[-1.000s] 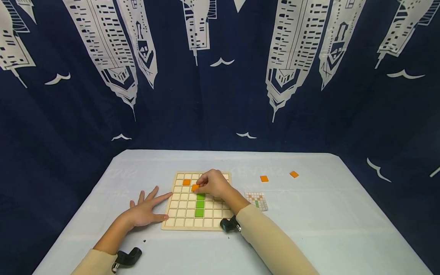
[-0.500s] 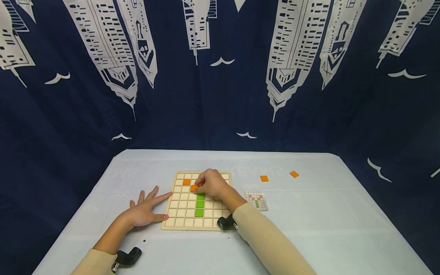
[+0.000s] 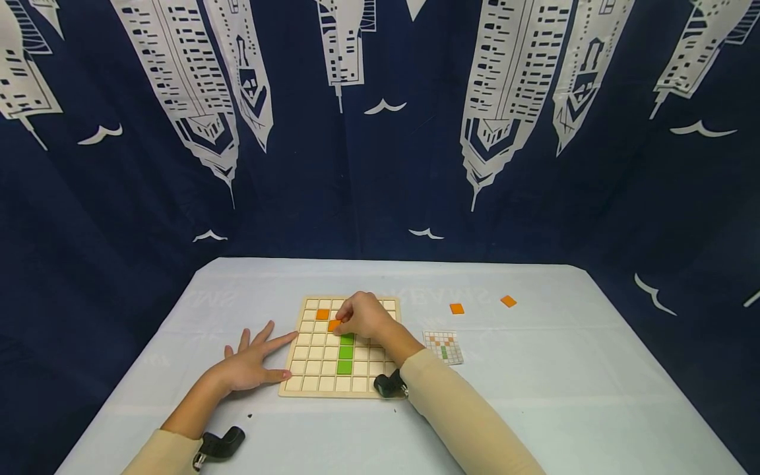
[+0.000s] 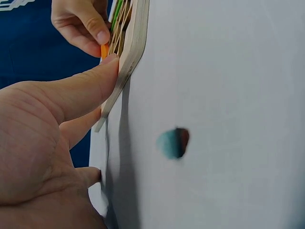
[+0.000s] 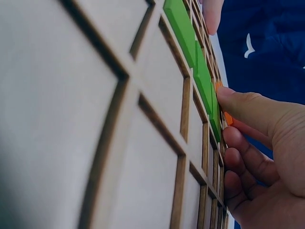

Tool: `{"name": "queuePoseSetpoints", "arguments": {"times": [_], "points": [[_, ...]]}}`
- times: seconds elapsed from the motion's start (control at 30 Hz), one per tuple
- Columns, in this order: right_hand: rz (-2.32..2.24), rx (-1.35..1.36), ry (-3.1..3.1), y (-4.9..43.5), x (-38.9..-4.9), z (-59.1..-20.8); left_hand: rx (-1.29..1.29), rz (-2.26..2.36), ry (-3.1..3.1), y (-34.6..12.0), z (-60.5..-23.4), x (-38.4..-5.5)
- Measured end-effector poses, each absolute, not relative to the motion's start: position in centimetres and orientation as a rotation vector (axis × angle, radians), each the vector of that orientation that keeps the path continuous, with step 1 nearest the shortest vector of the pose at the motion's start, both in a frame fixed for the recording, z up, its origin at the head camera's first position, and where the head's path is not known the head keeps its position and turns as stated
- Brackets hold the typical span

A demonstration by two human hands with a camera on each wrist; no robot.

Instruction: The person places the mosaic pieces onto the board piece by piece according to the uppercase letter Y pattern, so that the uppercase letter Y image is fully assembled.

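Observation:
A wooden grid board (image 3: 315,383) lies on the table, its square cells framed by thin raised strips. Green square tiles (image 3: 344,352) fill a column of cells near its middle, and one orange tile (image 3: 322,315) sits in an upper-left cell. My right hand (image 3: 369,318) pinches another orange tile (image 3: 334,326) between thumb and finger, close over a cell up and left of the green column. In the right wrist view that orange tile (image 5: 228,117) shows beyond the green ones. My left hand (image 3: 246,367) is spread, with thumb and index fingertip at the board's left edge.
Right of the board lies a small pattern card (image 3: 443,347) printed with a coloured grid. Farther back are two loose orange tiles, one nearer (image 3: 456,309) and one farther right (image 3: 508,301). A tiny dark speck (image 3: 250,415) lies in front of my left hand. A dark blue printed curtain (image 3: 380,185) hangs behind.
My right hand has shifted slightly left with the pinched orange tile, a small step across the board. The left hand has stayed at the board's edge.

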State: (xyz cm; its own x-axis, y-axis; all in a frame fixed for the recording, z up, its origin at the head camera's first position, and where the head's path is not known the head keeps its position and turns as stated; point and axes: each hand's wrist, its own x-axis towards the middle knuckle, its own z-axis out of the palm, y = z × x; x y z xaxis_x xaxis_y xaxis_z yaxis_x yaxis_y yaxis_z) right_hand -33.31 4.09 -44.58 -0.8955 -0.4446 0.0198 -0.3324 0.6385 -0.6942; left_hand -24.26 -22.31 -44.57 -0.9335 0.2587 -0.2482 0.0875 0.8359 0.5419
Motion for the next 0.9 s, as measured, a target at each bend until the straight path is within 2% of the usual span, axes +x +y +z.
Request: {"name": "queuePoseSetpoints", "arguments": {"times": [0.9], "points": [[-1.222,-0.679,2.684,6.0,-33.2,-44.3,0.275,0.776,2.706,-22.5,-44.9,-24.4]]}}
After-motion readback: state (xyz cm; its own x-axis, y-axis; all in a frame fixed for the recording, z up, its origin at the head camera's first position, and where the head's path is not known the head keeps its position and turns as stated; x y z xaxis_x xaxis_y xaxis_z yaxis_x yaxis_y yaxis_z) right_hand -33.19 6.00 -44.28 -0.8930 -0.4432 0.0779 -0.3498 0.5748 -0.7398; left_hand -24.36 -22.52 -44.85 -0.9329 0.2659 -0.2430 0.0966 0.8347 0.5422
